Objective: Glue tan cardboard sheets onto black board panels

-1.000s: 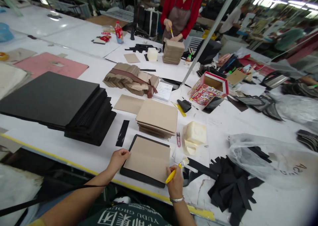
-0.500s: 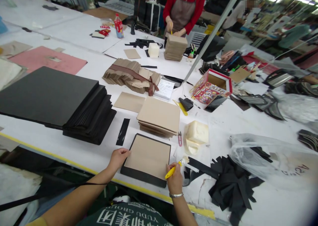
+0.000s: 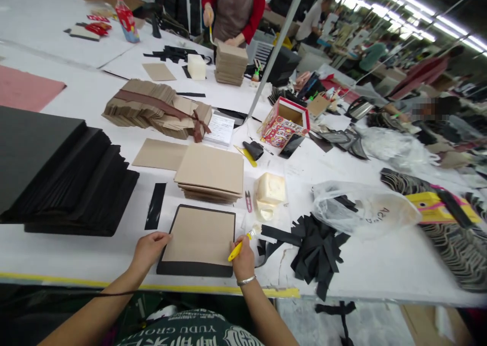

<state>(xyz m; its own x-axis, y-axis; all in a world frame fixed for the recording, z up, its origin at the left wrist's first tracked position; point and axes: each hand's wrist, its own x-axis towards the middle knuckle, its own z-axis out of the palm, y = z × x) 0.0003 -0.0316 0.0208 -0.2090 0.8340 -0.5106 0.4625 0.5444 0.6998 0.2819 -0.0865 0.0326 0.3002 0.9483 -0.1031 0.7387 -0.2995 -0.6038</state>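
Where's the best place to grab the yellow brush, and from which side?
Probably by its handle, coming from the person's side: the long, slim handle slants back toward the person, while the pale bristles point away. The right hand holds it by the handle.
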